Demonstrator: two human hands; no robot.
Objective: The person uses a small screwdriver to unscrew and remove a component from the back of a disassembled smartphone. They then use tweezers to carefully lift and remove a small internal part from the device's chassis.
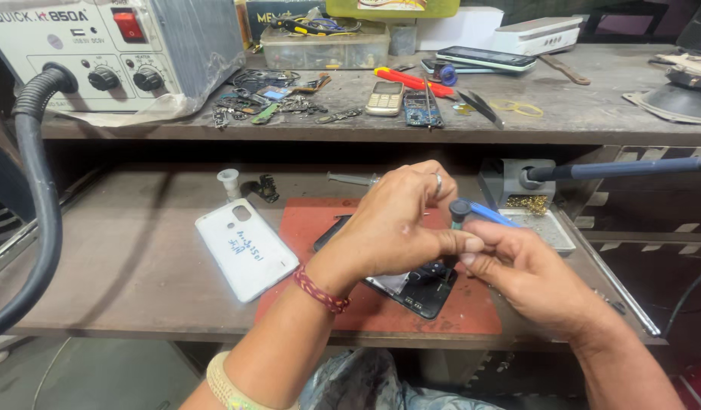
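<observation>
Working over an opened phone (pixel 419 288) on a red mat (pixel 456 311), both hands meet at the middle of the lower bench shelf (pixel 130 258). Left hand (pixel 392 228): fingers curled nearly closed, thumb and forefinger pinched together just above the phone; whatever sits between the fingertips is too small to tell. A ring shows on one finger and a red braided band on the wrist. Right hand (pixel 529 277): fingers folded shut around a blue-handled screwdriver (pixel 475 212), its dark round cap uppermost; the fingertips touch those of the left hand. The phone lies flat with its back off, dark inner parts exposed, partly hidden under the hands. Its white back cover (pixel 245 249) lies just beside the mat, to the left. A soldering iron (pixel 616 168) rests in its stand at the right. On the upper shelf stand a hot-air station (pixel 100 53), a small keypad phone (pixel 385 98) and loose parts.
</observation>
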